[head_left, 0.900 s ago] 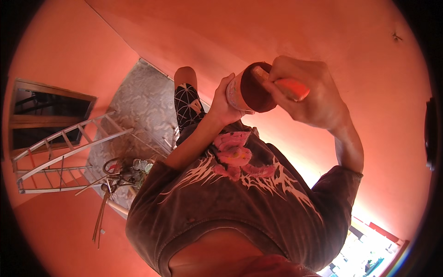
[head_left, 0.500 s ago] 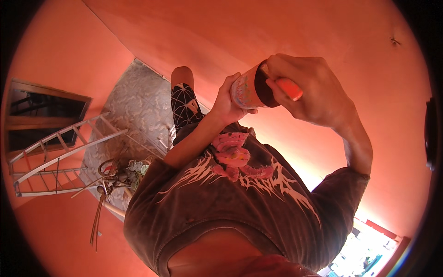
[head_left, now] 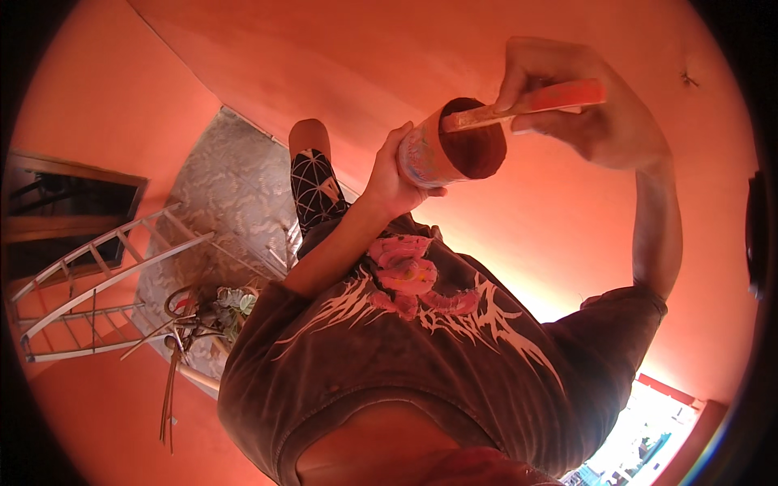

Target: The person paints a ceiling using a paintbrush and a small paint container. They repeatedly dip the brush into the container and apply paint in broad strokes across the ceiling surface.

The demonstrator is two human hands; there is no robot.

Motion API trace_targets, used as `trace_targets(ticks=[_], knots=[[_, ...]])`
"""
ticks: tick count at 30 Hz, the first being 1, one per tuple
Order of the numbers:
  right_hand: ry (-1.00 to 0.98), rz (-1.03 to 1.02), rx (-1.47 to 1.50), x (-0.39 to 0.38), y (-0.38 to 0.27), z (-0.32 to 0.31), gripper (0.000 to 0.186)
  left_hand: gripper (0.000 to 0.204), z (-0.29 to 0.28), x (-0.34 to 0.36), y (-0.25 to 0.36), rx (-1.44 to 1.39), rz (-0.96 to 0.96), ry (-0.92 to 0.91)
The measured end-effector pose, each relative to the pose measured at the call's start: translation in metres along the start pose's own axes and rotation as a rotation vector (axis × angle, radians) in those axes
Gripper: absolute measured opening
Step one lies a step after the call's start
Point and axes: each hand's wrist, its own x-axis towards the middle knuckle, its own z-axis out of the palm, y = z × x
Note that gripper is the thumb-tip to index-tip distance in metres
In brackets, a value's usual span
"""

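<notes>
My left hand (head_left: 393, 178) is closed around a cylindrical paint can (head_left: 425, 162) with a pale printed label, held tilted so its dark red-brown inside shows. A paintbrush (head_left: 559, 97) with a red-orange handle is pinched in my right hand (head_left: 583, 113), above and right of the can. The brush's lower, wooden-looking part reaches into the can's mouth near its upper rim; its tip is hard to make out. My dark T-shirt has a pink flower print.
Orange painted walls (head_left: 608, 235) surround me. At the left are a dark wood-framed window (head_left: 73, 211), a metal ladder (head_left: 113, 267), plant leaves and sticks (head_left: 231, 312) over a grey patterned floor (head_left: 219, 170). A bright opening (head_left: 640, 429) is at lower right.
My right hand has moved up and rightward, drawing the brush partly out of the can, so more of the brush shows. My left hand with the can has shifted only slightly.
</notes>
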Motion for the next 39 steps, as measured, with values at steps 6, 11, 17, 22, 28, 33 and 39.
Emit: trace_targets(ticks=[6, 11, 17, 22, 28, 33, 39], knots=[[0.001, -0.068, 0.136, -0.001, 0.008, -0.002, 0.023, 0.052, -0.002, 0.0, 0.002, -0.027, -0.02, -0.054], [-0.108, 0.078, 0.272, 0.005, 0.007, 0.002, 0.022, 0.051, 0.001, 0.002, 0.007, -0.028, -0.016, -0.021], [-0.158, -0.059, 0.002, 0.013, 0.009, 0.006, 0.014, 0.051, -0.005, 0.007, 0.003, -0.005, -0.03, -0.029], [-0.363, 0.214, -0.197, 0.034, -0.01, 0.0, 0.012, 0.051, -0.01, 0.01, 0.0, 0.015, -0.05, -0.032], [-0.42, 0.354, -0.23, 0.038, -0.03, -0.006, 0.013, 0.051, 0.008, 0.008, 0.0, 0.022, -0.081, 0.009], [-0.226, 0.184, -0.081, 0.018, -0.019, -0.016, 0.006, 0.052, 0.002, 0.008, 0.001, -0.007, -0.131, -0.004], [0.333, 0.337, 0.48, -0.037, 0.007, 0.028, 0.01, 0.054, -0.008, 0.006, -0.009, -0.038, -0.163, -0.004]])
